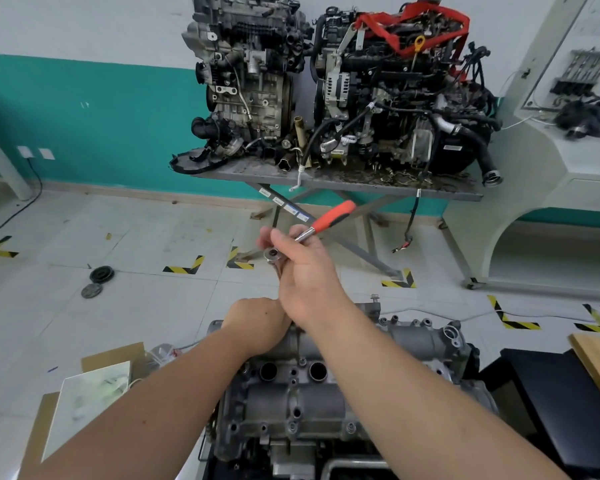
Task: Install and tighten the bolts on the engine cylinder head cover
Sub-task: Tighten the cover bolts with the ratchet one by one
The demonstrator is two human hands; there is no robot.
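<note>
Right hand point(305, 271) grips my ratchet wrench point(312, 230) above the cylinder head cover point(291, 393); left hand point(257, 323) rests there, grip hidden from me.

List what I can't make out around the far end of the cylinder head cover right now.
- Head view: bolt and socket under the ratchet, hidden by the right hand.
- Left hand fingers and what they touch, hidden behind the right hand.
- Cylinder head cover near end, cut off by the bottom edge.
</note>
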